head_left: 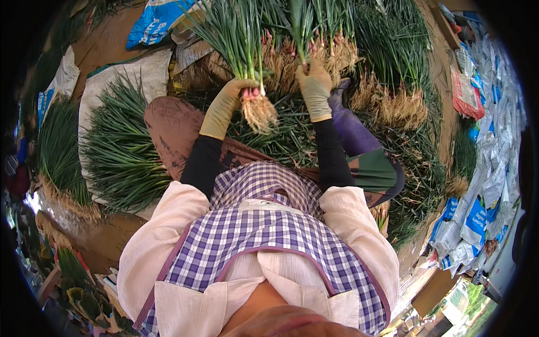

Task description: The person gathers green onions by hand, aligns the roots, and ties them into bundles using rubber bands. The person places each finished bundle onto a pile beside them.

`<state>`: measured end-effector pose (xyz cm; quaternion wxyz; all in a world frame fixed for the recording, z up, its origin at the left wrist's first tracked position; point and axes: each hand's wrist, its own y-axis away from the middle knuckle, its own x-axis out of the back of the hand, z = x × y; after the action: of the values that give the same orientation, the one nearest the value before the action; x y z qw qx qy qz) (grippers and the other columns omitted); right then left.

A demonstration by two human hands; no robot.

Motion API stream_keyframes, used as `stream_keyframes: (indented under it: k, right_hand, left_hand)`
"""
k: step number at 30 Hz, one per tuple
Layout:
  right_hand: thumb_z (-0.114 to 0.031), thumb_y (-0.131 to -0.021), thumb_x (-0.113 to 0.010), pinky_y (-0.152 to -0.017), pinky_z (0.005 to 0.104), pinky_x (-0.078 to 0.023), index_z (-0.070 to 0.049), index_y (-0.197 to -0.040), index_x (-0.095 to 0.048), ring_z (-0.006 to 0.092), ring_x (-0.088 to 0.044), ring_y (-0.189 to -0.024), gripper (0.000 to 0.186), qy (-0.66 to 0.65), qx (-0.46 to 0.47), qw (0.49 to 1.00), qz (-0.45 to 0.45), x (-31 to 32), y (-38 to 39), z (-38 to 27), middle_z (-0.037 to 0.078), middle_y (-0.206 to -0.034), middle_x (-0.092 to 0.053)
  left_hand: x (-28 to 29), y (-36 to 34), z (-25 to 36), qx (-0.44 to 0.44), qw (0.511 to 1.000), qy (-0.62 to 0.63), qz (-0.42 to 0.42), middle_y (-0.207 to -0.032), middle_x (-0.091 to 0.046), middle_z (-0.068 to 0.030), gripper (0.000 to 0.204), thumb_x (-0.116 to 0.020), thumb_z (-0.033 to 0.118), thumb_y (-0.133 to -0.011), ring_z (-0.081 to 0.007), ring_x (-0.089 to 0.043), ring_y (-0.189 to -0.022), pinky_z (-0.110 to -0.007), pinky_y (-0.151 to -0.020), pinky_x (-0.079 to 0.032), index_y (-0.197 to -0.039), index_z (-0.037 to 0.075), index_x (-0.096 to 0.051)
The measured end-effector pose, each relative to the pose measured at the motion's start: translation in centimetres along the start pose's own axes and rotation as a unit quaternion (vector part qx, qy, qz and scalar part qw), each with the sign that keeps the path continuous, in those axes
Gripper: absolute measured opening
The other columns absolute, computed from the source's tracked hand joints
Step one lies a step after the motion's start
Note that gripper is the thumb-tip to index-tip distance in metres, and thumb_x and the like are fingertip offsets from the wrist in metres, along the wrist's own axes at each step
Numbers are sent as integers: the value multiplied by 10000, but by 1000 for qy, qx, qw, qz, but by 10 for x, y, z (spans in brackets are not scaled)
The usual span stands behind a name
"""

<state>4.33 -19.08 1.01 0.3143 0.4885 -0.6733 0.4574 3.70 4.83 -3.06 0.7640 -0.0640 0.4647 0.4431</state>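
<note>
My left hand (229, 102), in a pale yellow glove, is closed around a small bunch of green onions (257, 109), pinkish bulbs and pale roots hanging below the grip, leaves fanning upward. My right hand (310, 84), gloved alike, is up at the rows of rooted onions (337, 50), its fingers closed around the pale stem of another onion (301, 42) whose leaves point up. Loose leaves (281, 146) lie beneath both hands, between my bent legs.
A purple boot (348, 123) is by my right arm. More onions (123, 140) lie on a white sack (95, 101) at left, with further bundles (387, 95) at upper right. Blue-and-white plastic sacks (483, 185) pile along the right side. A blue bag (146, 25) lies at upper left.
</note>
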Motion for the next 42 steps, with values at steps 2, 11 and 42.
stream_keyframes:
  k: [2, 11, 42]
  right_hand:
    - [-296, -813, -616, -544, 402, -454, -124, -919, -563, 284, -582, -588, 209, 22, 60, 997, -37, -17, 21, -10, 104, -727, -599]
    - [-294, -851, -598, -586, 318, -456, -162, -946, -577, 177, -617, -741, 164, 98, 127, 980, -116, -45, 1, 4, 19, -886, -642]
    - [-253, -863, -539, -719, 397, -479, -4, -1095, -564, 370, -597, -808, 341, -137, -126, 966, -181, -68, 18, -35, 210, -890, -631]
  left_hand:
    - [-3, -2, -11, 2, 999, 7, 46, -652, -628, -130, 149, -594, 69, -832, -150, -575, -461, -229, -453, -509, -821, -76, -626]
    - [-1, -17, -11, -89, 995, 30, 40, -699, -624, -153, 294, -574, 40, -814, -162, -583, -522, -203, -419, -467, -1063, -115, -561]
    - [-9, -17, -44, 28, 979, -165, 113, -632, -619, -189, 135, -615, 31, -775, -240, -603, -521, -354, -540, -541, -755, -100, -639]
